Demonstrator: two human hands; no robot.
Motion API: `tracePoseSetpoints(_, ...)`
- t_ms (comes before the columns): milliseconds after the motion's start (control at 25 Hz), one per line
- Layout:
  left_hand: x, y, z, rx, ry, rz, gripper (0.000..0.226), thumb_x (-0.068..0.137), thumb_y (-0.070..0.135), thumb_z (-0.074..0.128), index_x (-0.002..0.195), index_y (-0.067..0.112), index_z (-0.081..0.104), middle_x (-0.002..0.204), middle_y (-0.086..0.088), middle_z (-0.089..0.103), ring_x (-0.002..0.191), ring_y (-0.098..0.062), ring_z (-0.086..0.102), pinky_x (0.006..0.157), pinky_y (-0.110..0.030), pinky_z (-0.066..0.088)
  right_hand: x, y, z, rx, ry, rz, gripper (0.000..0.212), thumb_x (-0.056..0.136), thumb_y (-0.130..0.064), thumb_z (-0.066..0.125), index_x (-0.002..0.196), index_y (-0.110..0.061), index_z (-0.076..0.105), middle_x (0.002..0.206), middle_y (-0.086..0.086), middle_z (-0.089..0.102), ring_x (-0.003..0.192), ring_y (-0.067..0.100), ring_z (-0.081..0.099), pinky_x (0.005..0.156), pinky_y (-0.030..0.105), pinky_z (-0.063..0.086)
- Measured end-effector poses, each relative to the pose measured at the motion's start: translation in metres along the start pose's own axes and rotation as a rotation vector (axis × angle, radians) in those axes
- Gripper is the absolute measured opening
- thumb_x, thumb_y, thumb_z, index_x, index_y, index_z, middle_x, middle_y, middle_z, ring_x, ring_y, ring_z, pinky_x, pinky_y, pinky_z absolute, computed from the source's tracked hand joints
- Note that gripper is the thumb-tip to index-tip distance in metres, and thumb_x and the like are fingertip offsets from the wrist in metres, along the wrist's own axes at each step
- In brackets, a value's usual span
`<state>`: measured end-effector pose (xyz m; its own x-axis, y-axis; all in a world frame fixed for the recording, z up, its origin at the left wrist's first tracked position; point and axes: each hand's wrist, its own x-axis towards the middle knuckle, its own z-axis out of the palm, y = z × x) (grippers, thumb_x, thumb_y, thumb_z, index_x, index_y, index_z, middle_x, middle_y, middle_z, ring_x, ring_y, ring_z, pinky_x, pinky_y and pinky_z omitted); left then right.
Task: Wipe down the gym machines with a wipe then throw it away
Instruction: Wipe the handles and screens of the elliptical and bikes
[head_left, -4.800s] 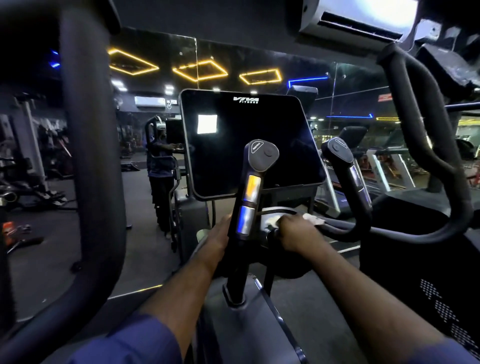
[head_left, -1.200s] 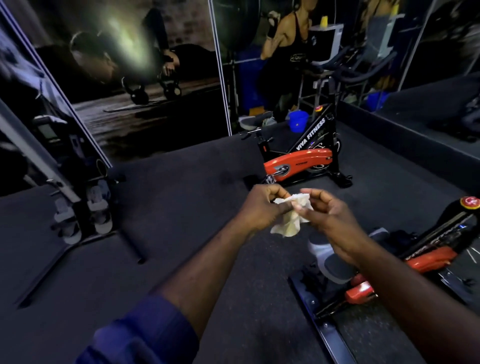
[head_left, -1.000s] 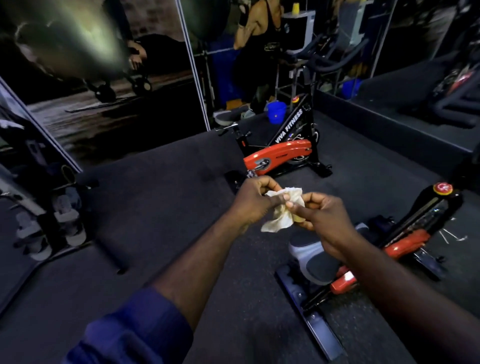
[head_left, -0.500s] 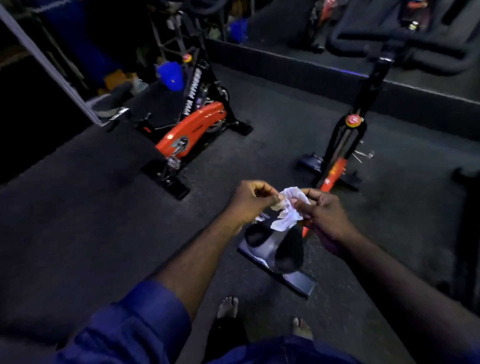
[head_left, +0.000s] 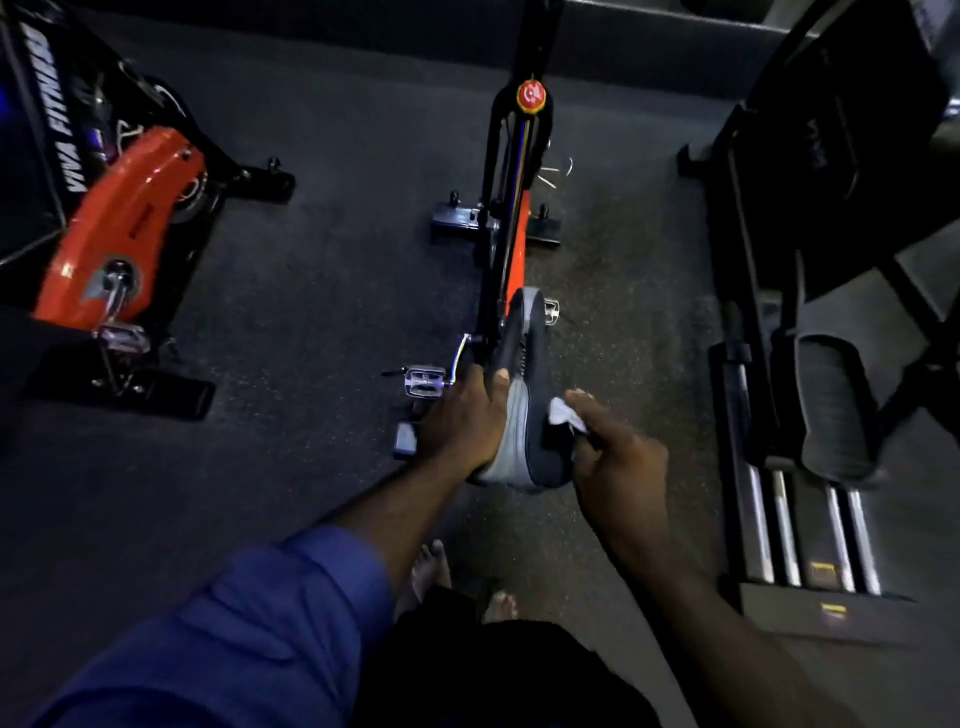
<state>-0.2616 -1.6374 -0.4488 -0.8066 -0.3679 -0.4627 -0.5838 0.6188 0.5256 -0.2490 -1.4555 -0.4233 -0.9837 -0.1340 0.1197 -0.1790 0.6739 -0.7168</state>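
Standing centre frame, the orange-and-black spin bike (head_left: 511, 218); lower down its saddle (head_left: 537, 364), left hand (head_left: 465, 415) clasping the left edge, thumb on top, right hand (head_left: 618, 462) pinching the white wipe (head_left: 565, 417) against the saddle's right side.

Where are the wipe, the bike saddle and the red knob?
wipe (head_left: 563, 418), head view, its crumpled white middle.
bike saddle (head_left: 537, 364), head view, the dark top surface.
red knob (head_left: 530, 96), head view, its round face.
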Motion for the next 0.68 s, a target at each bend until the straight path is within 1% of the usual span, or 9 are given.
tracePoseSetpoints(40,0.0,0.003,-0.001,0.024,0.009,-0.024,0.056,0.109,0.059,0.026,0.131,0.017,0.056,0.136,-0.02,0.064,0.123,-0.043,0.061,0.098,-0.05,0.047,-0.006,0.003,0.01,-0.027,-0.042,-0.056,0.046,0.085,0.007,0.069,0.124,-0.015,0.077,0.13,-0.001,0.072,0.118,0.003,0.065,0.106,0.017,0.047)
tracePoseSetpoints(80,0.002,0.004,-0.001,0.035,0.015,-0.037,0.059,0.108,0.06,0.023,0.132,0.018,0.057,0.138,-0.02,0.063,0.124,-0.042,0.061,0.1,-0.049,0.046,-0.012,0.005,0.018,-0.057,-0.085,-0.101,0.045,0.087,0.002,0.065,0.127,-0.014,0.075,0.135,0.003,0.07,0.124,0.011,0.065,0.11,0.019,0.044)
tracePoseSetpoints(120,0.003,0.005,0.0,0.032,0.017,-0.033,0.06,0.108,0.061,0.022,0.132,0.018,0.058,0.138,-0.02,0.064,0.124,-0.042,0.061,0.1,-0.049,0.045,-0.02,0.01,0.026,-0.074,-0.121,-0.135,0.045,0.089,-0.004,0.06,0.131,-0.012,0.072,0.14,0.008,0.066,0.13,0.018,0.062,0.115,0.018,0.037)
tracePoseSetpoints(160,0.005,0.005,0.001,0.016,0.018,-0.031,0.061,0.108,0.061,0.022,0.133,0.019,0.058,0.137,-0.02,0.064,0.124,-0.041,0.061,0.099,-0.049,0.046,-0.026,0.013,0.032,-0.1,-0.156,-0.161,0.048,0.091,-0.009,0.055,0.137,-0.011,0.068,0.147,0.011,0.06,0.136,0.023,0.057,0.119,0.018,0.031)
tracePoseSetpoints(200,0.005,0.003,0.003,-0.003,0.019,-0.034,0.061,0.108,0.061,0.023,0.133,0.02,0.059,0.137,-0.02,0.064,0.123,-0.041,0.061,0.098,-0.048,0.046,-0.032,0.02,0.037,-0.123,-0.177,-0.196,0.049,0.095,-0.011,0.053,0.143,-0.009,0.062,0.153,0.012,0.054,0.143,0.025,0.051,0.122,0.022,0.027)
tracePoseSetpoints(280,0.007,-0.001,0.009,-0.026,0.055,-0.028,0.061,0.108,0.062,0.024,0.134,0.021,0.06,0.137,-0.019,0.064,0.123,-0.04,0.06,0.098,-0.047,0.046,-0.043,0.03,0.044,-0.163,-0.174,-0.261,0.051,0.104,-0.021,0.051,0.153,-0.008,0.05,0.162,0.011,0.042,0.153,0.024,0.036,0.127,0.032,0.024)
tracePoseSetpoints(360,0.009,-0.002,0.013,-0.028,0.097,-0.029,0.062,0.107,0.063,0.025,0.132,0.022,0.062,0.137,-0.018,0.064,0.124,-0.04,0.06,0.099,-0.047,0.045,-0.05,0.032,0.044,-0.205,-0.18,-0.296,0.058,0.108,-0.036,0.048,0.157,-0.007,0.042,0.167,0.011,0.035,0.158,0.022,0.025,0.129,0.038,0.022)
tracePoseSetpoints(520,0.014,-0.005,0.017,-0.025,0.145,-0.006,0.064,0.104,0.065,0.024,0.129,0.022,0.064,0.136,-0.018,0.065,0.125,-0.04,0.06,0.102,-0.049,0.046,-0.066,0.03,0.038,-0.316,-0.197,-0.354,0.073,0.106,-0.051,0.049,0.159,-0.002,0.036,0.169,0.013,0.027,0.16,0.024,0.018,0.128,0.044,0.024)
tracePoseSetpoints(680,0.017,-0.008,0.02,-0.017,0.163,0.004,0.068,0.101,0.068,0.021,0.126,0.022,0.064,0.136,-0.019,0.064,0.124,-0.043,0.059,0.102,-0.05,0.046,-0.091,0.022,0.029,-0.472,-0.261,-0.349,0.084,0.107,-0.063,0.037,0.162,-0.001,0.024,0.172,0.016,0.016,0.161,0.027,0.01,0.128,0.046,0.023)
